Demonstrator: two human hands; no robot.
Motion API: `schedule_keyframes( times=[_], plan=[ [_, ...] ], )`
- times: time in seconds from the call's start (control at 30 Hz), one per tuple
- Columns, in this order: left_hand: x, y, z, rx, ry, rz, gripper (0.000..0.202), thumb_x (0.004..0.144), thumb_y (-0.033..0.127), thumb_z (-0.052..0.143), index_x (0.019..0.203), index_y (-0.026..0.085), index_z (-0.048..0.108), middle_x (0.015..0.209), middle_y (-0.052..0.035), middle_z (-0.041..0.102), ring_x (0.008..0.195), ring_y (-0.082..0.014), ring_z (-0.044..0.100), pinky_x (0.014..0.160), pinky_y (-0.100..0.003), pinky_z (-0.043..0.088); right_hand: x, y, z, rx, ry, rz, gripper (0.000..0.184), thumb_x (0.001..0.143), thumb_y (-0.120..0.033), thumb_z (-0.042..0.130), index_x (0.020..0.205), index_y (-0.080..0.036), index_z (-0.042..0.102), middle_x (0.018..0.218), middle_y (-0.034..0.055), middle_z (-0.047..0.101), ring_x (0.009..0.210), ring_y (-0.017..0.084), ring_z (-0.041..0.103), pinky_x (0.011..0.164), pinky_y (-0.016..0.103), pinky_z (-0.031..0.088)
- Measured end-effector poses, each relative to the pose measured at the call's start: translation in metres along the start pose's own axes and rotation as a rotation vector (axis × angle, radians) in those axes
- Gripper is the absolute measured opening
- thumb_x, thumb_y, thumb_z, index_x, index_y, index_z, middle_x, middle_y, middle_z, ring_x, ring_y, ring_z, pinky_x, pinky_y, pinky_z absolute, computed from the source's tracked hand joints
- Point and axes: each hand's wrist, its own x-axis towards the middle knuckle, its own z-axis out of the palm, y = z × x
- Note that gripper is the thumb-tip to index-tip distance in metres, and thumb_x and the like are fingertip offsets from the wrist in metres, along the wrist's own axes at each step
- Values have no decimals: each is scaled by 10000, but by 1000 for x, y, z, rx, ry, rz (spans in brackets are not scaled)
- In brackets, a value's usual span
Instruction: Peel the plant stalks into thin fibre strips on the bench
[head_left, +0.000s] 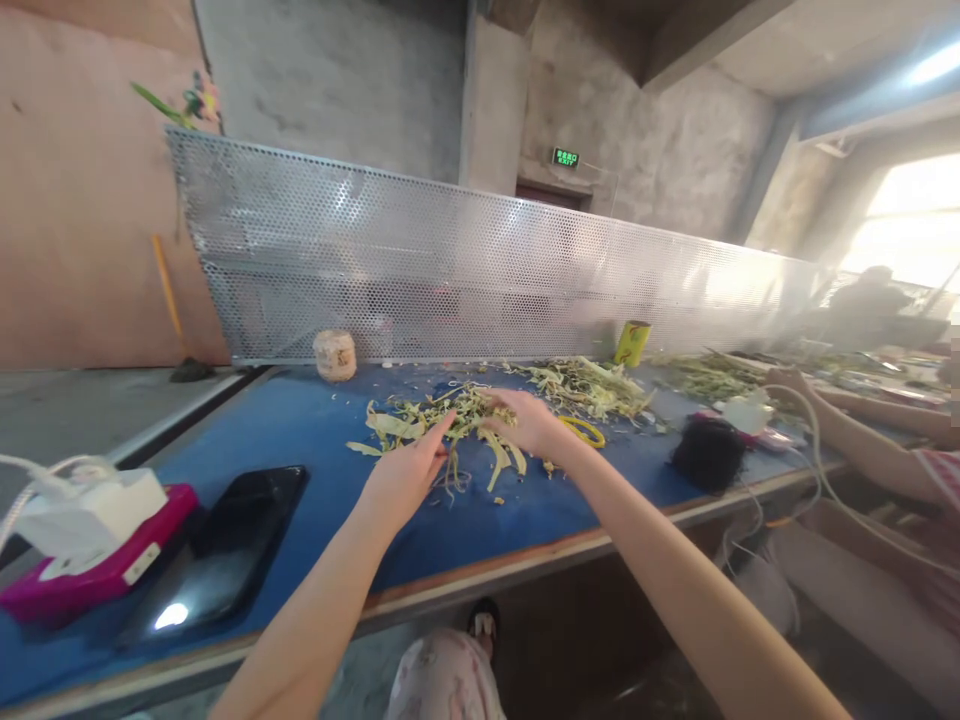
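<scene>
A loose pile of dried, pale yellow-green plant leaves and stems (405, 428) lies on the blue table in front of me. My left hand (405, 478) touches its near left side, fingers stretched out towards the middle and thumb apart. From the right, my right hand (529, 420) reaches over the pile with fingers extended and slightly bent, their tips among the leaves. Neither hand visibly grips a piece, though the leaves partly hide the fingertips. Just right of my right hand lies a yellow ring (583, 431), perhaps a roll of tape. Behind it spreads a second heap of dried plants (592, 388).
A phone (225, 545) and a magenta power strip (97, 560) with a white charger lie left. A pale jar (335, 356) and yellow-green can (632, 343) stand by the perforated metal screen (420, 260). To the right are a black bundle (709, 453), cables and a co-worker's arms (855, 425).
</scene>
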Motion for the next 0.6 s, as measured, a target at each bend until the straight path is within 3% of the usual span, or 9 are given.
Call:
schedule_keyframes(
  times=[0.03, 0.07, 0.13, 0.2, 0.33, 0.6],
  plan=[
    [0, -1, 1, 10, 14, 6, 537, 826, 200, 384, 1340, 212, 227, 920, -22, 668, 692, -151, 630, 570, -222, 415, -2, 11, -3, -135, -43, 202, 422, 836, -429, 404, 1239, -309, 383, 1197, 19, 518, 1121, 168, 447, 897, 306, 351],
    [0, -1, 1, 20, 24, 12, 531, 831, 207, 385, 1339, 214, 228, 920, -17, 668, 680, -146, 628, 561, -219, 411, -4, 23, -4, -191, -63, 321, 406, 848, -403, 386, 1226, -257, 413, 1207, 72, 503, 1128, 216, 441, 889, 358, 357],
    [-1, -2, 2, 56, 38, 19, 515, 838, 216, 386, 1332, 221, 241, 921, -11, 668, 648, -137, 624, 531, -212, 397, -10, 47, -2, -263, -127, 498, 381, 807, -322, 485, 1125, -114, 512, 1128, 192, 526, 1075, 320, 471, 837, 450, 377],
    [-1, -2, 2, 96, 48, 33, 498, 842, 226, 387, 1323, 224, 257, 921, -10, 669, 623, -130, 621, 498, -206, 380, -16, 68, 5, -298, -226, 610, 310, 761, -261, 566, 1029, -105, 564, 1032, 174, 571, 982, 299, 536, 781, 416, 426],
    [-1, -1, 2, 135, 58, 57, 479, 847, 235, 379, 1314, 214, 271, 921, -16, 671, 596, -126, 617, 469, -202, 365, -20, 90, 21, -330, -361, 648, 267, 838, -287, 483, 1065, -150, 515, 1055, 71, 545, 902, 167, 551, 761, 355, 467],
    [-3, 0, 0, 105, 77, 38, 457, 841, 221, 389, 1291, 221, 312, 920, -17, 675, 645, -140, 638, 493, -208, 399, -7, 99, 17, -440, -392, 615, 301, 842, -295, 474, 1104, -147, 489, 1105, 79, 515, 934, 178, 535, 780, 380, 460]
  ],
)
